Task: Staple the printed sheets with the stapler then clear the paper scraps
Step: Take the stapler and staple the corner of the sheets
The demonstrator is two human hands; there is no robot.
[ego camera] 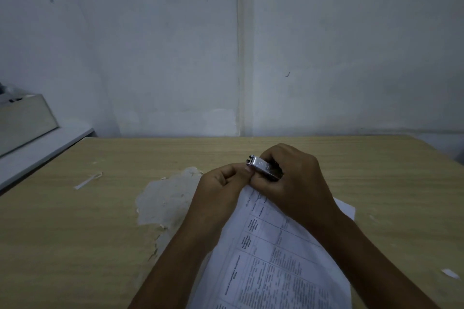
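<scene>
The printed sheets (273, 256), white with a table of text, lie slanted on the wooden desk (75, 233) between my forearms. My right hand (293, 183) is closed around a small silver stapler (263, 167) at the sheets' far corner. My left hand (221, 183) pinches that same corner right beside the stapler's nose. The corner itself is hidden under my fingers. A thin paper scrap (88, 180) lies at the left of the desk, and another small scrap (450, 273) lies at the right edge.
A patch of peeled veneer (165, 198) shows grey in the desk's middle, left of my hands. A grey box (25, 120) stands on a white ledge at the far left. A pale wall rises behind the desk.
</scene>
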